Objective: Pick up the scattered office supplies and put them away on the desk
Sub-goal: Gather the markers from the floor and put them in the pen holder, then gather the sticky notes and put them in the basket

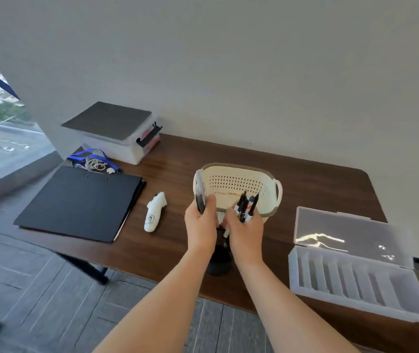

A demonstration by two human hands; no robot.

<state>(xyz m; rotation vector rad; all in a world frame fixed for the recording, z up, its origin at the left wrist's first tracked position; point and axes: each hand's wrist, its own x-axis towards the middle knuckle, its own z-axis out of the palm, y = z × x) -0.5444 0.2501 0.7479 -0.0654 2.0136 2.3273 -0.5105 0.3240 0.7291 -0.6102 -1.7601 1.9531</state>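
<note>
Meanwhile I saw my right hand (245, 226) gripping a bunch of pens (245, 206), my left hand (200, 222) pinching a dark flat case (199, 191) beside the cream basket (262, 183).

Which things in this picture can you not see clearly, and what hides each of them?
Head view only:
- Dark cup: mostly hidden behind both wrists; its contents do not show.
- Basket: its floor is hidden by the right hand and its pens.
- Flat dark object in the left hand: seen edge-on, cannot be identified.
- Lidded storage box: the grey pad covers it; contents are blurred.
</note>
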